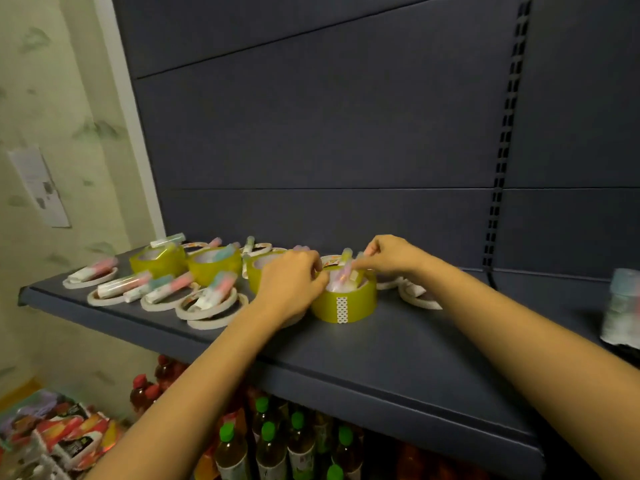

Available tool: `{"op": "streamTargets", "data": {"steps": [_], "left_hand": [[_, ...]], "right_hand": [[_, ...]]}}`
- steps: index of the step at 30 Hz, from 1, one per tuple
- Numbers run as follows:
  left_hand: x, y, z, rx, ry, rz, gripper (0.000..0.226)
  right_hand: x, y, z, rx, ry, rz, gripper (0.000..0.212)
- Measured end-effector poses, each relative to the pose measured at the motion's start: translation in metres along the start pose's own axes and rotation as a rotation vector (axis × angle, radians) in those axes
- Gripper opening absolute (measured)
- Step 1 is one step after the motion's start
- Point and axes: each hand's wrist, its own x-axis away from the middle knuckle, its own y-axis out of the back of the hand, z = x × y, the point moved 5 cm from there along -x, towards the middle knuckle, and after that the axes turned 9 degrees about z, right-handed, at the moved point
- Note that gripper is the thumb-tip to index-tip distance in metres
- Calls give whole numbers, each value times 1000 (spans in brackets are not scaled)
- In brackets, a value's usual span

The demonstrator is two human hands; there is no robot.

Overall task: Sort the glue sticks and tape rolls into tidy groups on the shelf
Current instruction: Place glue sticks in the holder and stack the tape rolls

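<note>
A patterned wall with a paper notice stuck to it is seen at the far left. Beside it, the dark blue shelf begins. On the shelf's left end, flat white tape rolls are laid out, and pastel glue sticks are rested across them. Just behind these, two yellow tape rolls are stood side by side, with more sticks laid on top. A third yellow roll is half hidden behind the left grip.

The left grip is reached over the shelf's front edge. Its fingers are curled, with the tips set at the left rim of the front yellow roll, which is marked by a dotted white tab. Whether the roll or a stick is grasped by it cannot be told through the blur.

A cluster of upright glue sticks is stood in the core of this front roll, directly between the two grips. The right grip is held just right of them, and the top of one stick is pinched between its thumb and fingertips.

Further flat white rolls lie just right of the front yellow roll, beneath the right wrist. At the right edge, a blurred pale packet is stood well apart.

Below the shelf, snack packets are seen at the left, then red-capped bottles, then green-capped bottles.
</note>
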Motion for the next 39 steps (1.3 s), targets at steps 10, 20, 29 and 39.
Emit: {"op": "streamTargets", "data": {"steps": [10,20,29,39], "left_hand": [[-63,-37,-9,92,-137,201,33],[-66,6,-29,339,-244,-37,11],[-44,21,-132,604,-541,60,13],[-13,-9,-254,645,-540,147,15]], "right_hand": [[52,60,-8,-369,61,-429,15],[125,75,-34,-260,-35,-721,13],[214,120,-72,-143,-110,-904,16],[300,174,-159,109,-196,-869,23]]}}
